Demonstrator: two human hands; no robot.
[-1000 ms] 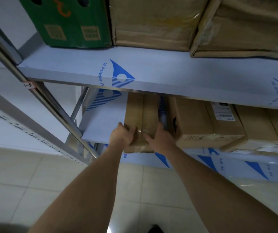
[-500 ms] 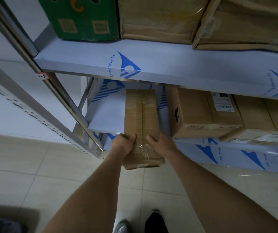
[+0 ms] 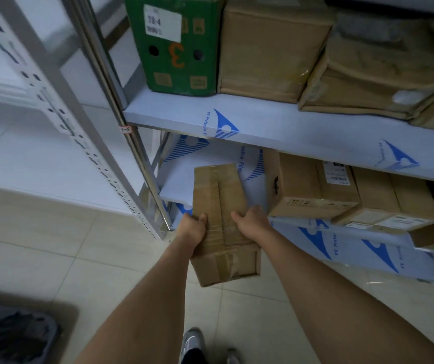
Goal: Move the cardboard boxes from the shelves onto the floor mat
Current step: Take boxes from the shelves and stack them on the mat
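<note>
You grip the narrow cardboard box (image 3: 221,222) with left hand (image 3: 193,227) and right hand (image 3: 252,223); next, carry it down-left to the floor mat (image 3: 26,329).

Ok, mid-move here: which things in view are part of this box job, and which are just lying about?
Part of the job:
- taped cardboard box, held by left hand and right hand
- brown boxes on the lower shelf
- brown boxes on the upper shelf
- green box
- dark floor mat

Just lying about:
- dark ribbed object on the mat
- shoes
- steel upright
</note>
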